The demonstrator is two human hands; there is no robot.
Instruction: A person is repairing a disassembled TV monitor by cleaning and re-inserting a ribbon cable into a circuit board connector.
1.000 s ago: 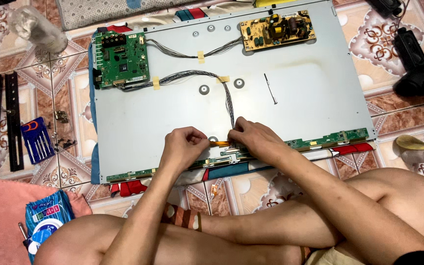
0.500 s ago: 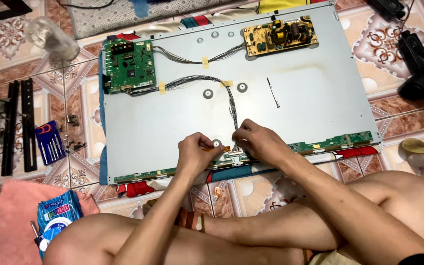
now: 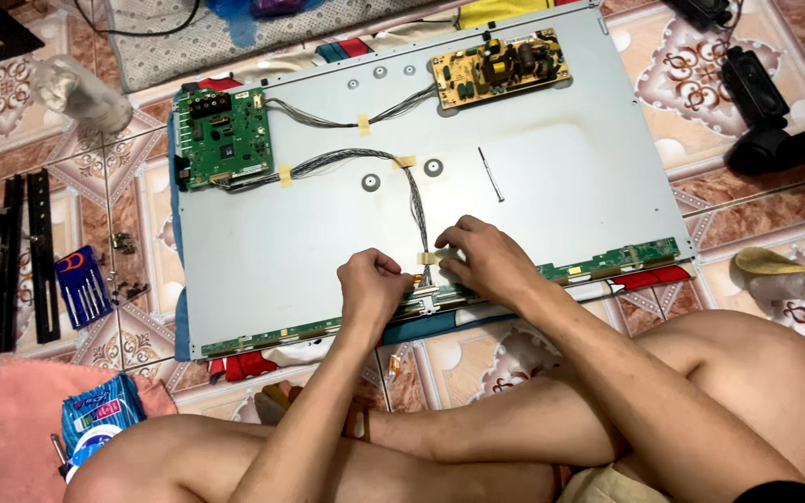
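Two hands at the panel's near edge

Both hands meet where the wire bundle reaches the long strip board on the grey panel. Left hand curled, right hand pressing fingers down; grip unclear. Green board far-left, yellow board far edge. Hands barely shifted since earlier.

Both hands are crowding the panel's near edge: the left hand and right hand are sitting close on either side of the cable, leaving only a narrow gap over the strip board. Bare panel is lying open to the right, broken only by a loose thin rod. The green board and yellow board are blocking the far corners. Crossed legs are closing off the near side.
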